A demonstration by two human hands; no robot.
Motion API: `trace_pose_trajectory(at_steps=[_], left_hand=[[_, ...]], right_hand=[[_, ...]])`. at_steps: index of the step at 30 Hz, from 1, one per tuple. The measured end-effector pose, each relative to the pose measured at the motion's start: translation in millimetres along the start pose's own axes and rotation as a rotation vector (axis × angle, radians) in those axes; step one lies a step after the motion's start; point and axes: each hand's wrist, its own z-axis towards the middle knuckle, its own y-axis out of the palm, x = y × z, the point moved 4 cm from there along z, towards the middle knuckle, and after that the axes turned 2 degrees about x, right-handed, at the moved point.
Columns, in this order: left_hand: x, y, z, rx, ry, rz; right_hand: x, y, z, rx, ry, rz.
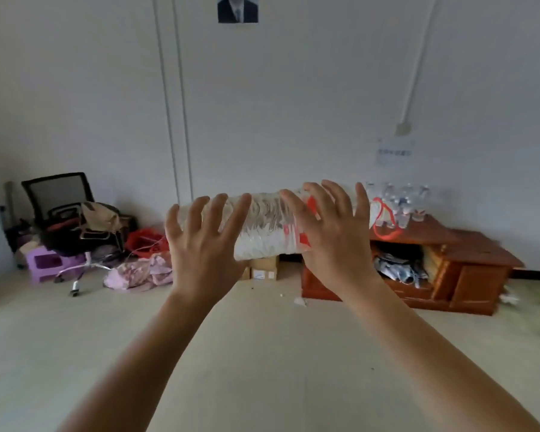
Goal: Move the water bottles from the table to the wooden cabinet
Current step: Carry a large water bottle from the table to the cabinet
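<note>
Several clear water bottles stand in a cluster on top of the low reddish wooden cabinet against the far wall at the right. My left hand and my right hand are raised in front of me, backs toward the camera and fingers spread, with nothing in them. Both are well short of the cabinet. No table is in view.
A long clear plastic bundle with red print lies at the cabinet's left end, partly hidden by my hands, above cardboard boxes. At the left are an office chair, a purple stool, a red bag and pink cloth. Bare floor lies ahead.
</note>
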Motion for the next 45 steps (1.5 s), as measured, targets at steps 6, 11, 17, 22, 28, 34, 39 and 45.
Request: trace_pose_trajectory(at_steps=[6,11,17,22,28,34,39,45], left_hand=[[94.7,116.9,96.7,0.056,0.167,-0.239],[189.3,209.5,146.0,0.073,0.235,-0.405],[303.0,333.1,201.2,0.054,0.338,-0.453],[384.7,437.6,270.4,0.034,0.369,-0.431],[423.6,540.2,339.7,0.085,0.314,-0.436],[461.9,663.9,407.6,0.198,0.274,-0.437],[504.3,784.1,473.9,0.244,0.285,-0.475],[593.8,890.5,543.7,0.223,0.336,-0.592]], right_hand=[[125.9,47.4,3.6,-0.085,0.165,-0.217],[225.0,92.4,-17.2,-0.120,0.238,-0.388],[355.1,184.9,-46.1,-0.168,0.312,-0.469],[475.2,276.9,-38.6,-0.206,0.359,-0.457],[565.9,372.2,4.0,-0.193,0.314,-0.421],[657.3,488.1,41.2,-0.173,0.289,-0.448],[740.7,590.5,68.8,-0.177,0.287,-0.522],[851.3,659.9,74.0,-0.208,0.351,-0.621]])
